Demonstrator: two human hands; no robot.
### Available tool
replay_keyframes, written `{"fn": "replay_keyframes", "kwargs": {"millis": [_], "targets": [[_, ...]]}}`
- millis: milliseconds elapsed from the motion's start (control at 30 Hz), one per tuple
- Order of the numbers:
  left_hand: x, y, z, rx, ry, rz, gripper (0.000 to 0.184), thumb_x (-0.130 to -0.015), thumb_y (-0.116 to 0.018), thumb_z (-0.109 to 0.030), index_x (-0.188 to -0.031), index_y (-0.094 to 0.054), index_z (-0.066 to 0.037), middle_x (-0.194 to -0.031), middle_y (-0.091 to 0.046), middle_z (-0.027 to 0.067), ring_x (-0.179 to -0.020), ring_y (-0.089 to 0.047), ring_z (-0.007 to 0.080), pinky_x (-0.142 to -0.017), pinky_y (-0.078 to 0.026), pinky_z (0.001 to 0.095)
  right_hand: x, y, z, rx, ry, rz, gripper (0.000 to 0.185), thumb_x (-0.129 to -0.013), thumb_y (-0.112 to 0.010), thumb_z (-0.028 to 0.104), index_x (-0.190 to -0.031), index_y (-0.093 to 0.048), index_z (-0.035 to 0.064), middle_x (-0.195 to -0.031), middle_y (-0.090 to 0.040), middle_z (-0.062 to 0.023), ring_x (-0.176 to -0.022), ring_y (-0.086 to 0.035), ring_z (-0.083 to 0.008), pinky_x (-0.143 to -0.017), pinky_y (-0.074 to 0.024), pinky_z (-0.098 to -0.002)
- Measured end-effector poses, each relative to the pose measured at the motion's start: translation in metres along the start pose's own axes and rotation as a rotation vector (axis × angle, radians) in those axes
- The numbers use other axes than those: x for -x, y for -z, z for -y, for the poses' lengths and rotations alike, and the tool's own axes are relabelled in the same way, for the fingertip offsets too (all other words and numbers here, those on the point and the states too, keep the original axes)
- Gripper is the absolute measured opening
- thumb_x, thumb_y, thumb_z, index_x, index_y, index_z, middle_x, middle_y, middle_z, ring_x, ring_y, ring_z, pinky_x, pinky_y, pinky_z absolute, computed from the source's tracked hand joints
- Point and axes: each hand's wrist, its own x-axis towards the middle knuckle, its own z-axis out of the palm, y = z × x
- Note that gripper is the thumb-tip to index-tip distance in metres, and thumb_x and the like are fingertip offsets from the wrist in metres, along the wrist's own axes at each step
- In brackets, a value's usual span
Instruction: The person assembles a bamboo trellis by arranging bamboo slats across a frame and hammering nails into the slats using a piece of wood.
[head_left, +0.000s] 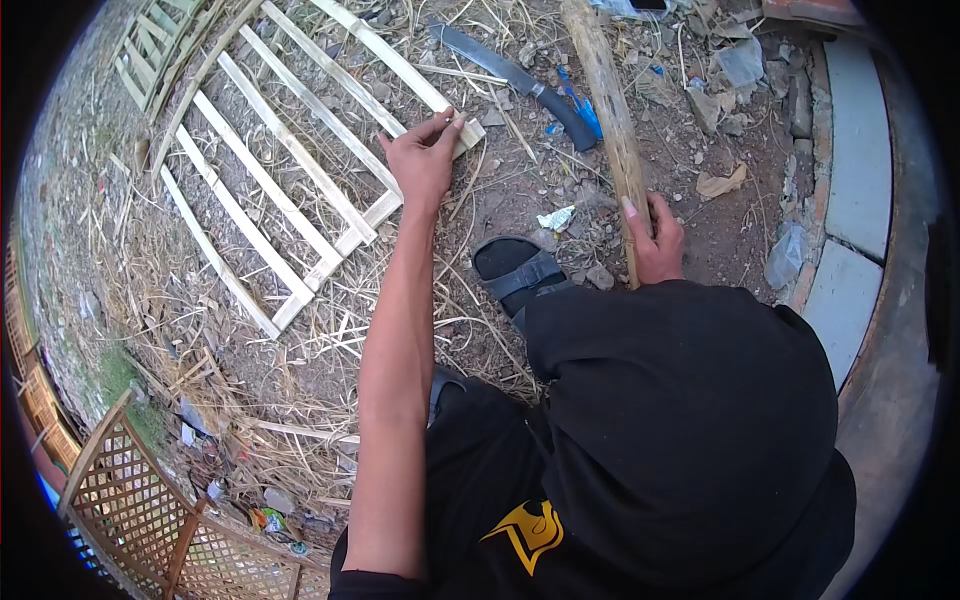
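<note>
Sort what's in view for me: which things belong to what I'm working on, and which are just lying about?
Likely part of the work:
Slatted frame, your left hand at one corner
Wooden pole, in your right hand
Large knife, probably, on the ground nearby

Apparently just lying about:
Shiny scrap
Clear plastic
Brown scrap

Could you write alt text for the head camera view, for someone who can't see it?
A person's left grip touches a corner of a pale slatted wooden frame on straw-strewn ground, while the right grip holds a thick wooden pole. A large dark-handled knife lies between the frame and the pole.
</note>
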Motion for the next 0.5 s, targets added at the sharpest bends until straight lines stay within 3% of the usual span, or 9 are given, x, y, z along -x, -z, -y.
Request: {"fn": "replay_keyframes", "kwargs": {"millis": [500], "targets": [[0.000, -0.003, 0.006, -0.009, -0.026, -0.042, 0.030, -0.087, -0.076, -0.033, -0.106, -0.080, -0.010, -0.083, -0.078, 0.0077, -0.084, -0.072, 0.0222, -0.125, -0.003, 0.0557, 0.001, -0.007, 0.002, 0.003, 0.020, -0.002, 0.035, -0.098, -0.066, 0.025, -0.116, -0.064, -0.0045, -0.088, -0.072, -0.0153, -0.078, -0.068, -0.0191, -0.071, -0.0514, -0.0338]]}}
